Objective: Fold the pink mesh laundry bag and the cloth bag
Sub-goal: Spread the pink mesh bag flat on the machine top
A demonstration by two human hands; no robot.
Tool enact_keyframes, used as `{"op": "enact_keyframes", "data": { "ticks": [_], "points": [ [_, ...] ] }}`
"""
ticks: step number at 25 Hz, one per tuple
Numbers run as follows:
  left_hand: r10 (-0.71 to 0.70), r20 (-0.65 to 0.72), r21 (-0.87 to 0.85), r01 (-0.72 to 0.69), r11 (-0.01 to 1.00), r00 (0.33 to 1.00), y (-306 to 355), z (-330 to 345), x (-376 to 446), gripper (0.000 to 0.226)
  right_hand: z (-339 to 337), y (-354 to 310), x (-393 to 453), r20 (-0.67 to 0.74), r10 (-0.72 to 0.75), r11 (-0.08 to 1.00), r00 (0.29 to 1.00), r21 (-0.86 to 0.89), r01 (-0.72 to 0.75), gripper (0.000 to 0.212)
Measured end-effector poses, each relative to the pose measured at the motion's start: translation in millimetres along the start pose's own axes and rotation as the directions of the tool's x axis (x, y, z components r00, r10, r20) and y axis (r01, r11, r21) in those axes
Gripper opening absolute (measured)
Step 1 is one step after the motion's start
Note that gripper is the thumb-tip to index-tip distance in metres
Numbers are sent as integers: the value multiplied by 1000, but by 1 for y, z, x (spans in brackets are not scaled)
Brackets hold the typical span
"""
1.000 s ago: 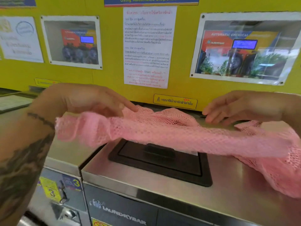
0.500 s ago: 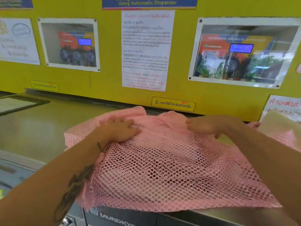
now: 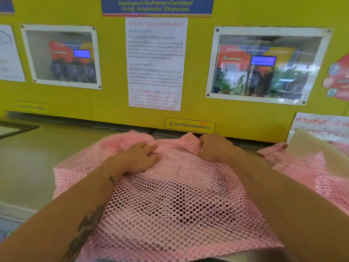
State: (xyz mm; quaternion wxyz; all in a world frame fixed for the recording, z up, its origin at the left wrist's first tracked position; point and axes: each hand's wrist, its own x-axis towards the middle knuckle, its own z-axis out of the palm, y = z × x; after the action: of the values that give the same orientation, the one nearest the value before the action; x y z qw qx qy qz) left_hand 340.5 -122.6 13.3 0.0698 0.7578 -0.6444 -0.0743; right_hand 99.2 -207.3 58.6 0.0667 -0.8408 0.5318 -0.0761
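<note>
My left hand (image 3: 140,156) lies palm down on the pink mesh laundry bag (image 3: 170,201), fingers stretched out flat and a little spread, pointing toward the far edge of the steel machine top (image 3: 32,163). It grips nothing; it only presses the netting against the surface. My right hand (image 3: 216,147) sits just beside it on the same bag, close to the bag's far edge, knuckles raised and fingers curled under. I cannot tell whether those fingers pinch a fold of mesh or simply bear down on it, because the back of the hand hides them.

The bag is spread wide over the machine top, from the far edge under the yellow wall (image 3: 109,103) to the near edge, where its hem hangs just over the front lip. Dark patches show through the holes in its near half. Both my forearms cross over it; the left one carries a dark tattoo (image 3: 85,229).

Toward the right edge of the machine top more pink mesh (image 3: 306,173) lies bunched, and a pale cream cloth bag (image 3: 319,148) rests on top of it, its corner lifted against the wall. A printed notice (image 3: 155,63) hangs on the wall straight ahead of my hands.
</note>
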Motion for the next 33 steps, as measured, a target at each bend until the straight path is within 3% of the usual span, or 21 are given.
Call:
{"op": "enact_keyframes", "data": {
  "ticks": [3, 7, 9, 10, 11, 13, 15, 16, 17, 19, 22, 24, 25, 27, 28, 29, 31, 33],
  "points": [
    [-25, -30, 15, 26, 1000, 999, -7, -1, 2, 85, -10, 26, 7, -165, 93, 986, 982, -125, -114, 25],
    [-12, -109, 44, 17, 999, 994, -8, -1, 2, 72, -37, 71, -2, -329, 342, 869, 880, -245, -429, 15],
    [-10, -113, 57, 16, 998, 994, -5, 0, 6, 72, -42, 65, -2, -431, 267, 888, 862, -238, -394, 25],
    [6, -105, 44, -1, 999, 994, -3, 0, 7, 70, -42, 55, 1, -436, 165, 932, 885, -225, -284, 30],
    [40, -109, 12, -39, 999, 993, -1, 1, 5, 67, -41, 44, 3, -385, 51, 976, 922, -178, -128, 32],
    [124, -243, -112, -155, 981, 962, 3, -3, 1, 52, -32, 25, 7, -96, -132, 991, 987, 0, 132, 29],
    [100, -472, -155, -194, 969, 876, 5, -11, 2, 38, -16, 25, 11, 188, -153, 986, 970, -39, 163, 44],
    [61, -523, -93, -128, 987, 850, 1, -15, 4, 41, -10, 30, 12, 261, -86, 989, 961, -95, 114, 56],
    [1, -499, -27, -16, 999, 866, -4, -19, 3, 47, -8, 35, 11, 305, -13, 993, 952, -110, 48, 67],
    [-156, -218, 54, 171, 984, 963, -20, -18, -1, 58, -9, 44, 12, 392, 61, 994, 918, -105, -22, 73],
    [-226, 164, 10, 227, 974, 960, -42, -32, -13, 67, -23, 47, 9, 545, 132, 991, 828, -47, -127, 71],
    [-239, 192, 73, 229, 971, 952, -55, -49, -11, 70, -31, 48, 1, 565, 158, 987, 810, -60, -150, 68],
    [-265, 107, 85, 256, 963, 958, -59, -59, -8, 65, -31, 49, 0, 484, 174, 984, 858, -115, -135, 66],
    [-319, -139, 41, 328, 944, 937, -58, -66, -2, 48, -28, 52, 2, 132, 209, 963, 969, -201, -181, 66],
    [-292, -231, 28, 307, 951, 928, -52, -64, 1, 42, -26, 50, 4, -53, 220, 952, 974, -208, -226, 68],
    [-221, -267, 6, 231, 973, 938, -45, -58, 3, 42, -22, 50, 3, -117, 214, 946, 970, -221, -235, 69],
    [-79, -228, -47, 70, 996, 970, -36, -37, 4, 55, -13, 55, 5, 10, 235, 953, 972, -197, -229, 72],
    [-77, -124, -30, 73, 997, 989, -40, -15, 7, 68, -6, 69, -1, 213, 313, 949, 926, -106, -296, 76]
  ]
}}
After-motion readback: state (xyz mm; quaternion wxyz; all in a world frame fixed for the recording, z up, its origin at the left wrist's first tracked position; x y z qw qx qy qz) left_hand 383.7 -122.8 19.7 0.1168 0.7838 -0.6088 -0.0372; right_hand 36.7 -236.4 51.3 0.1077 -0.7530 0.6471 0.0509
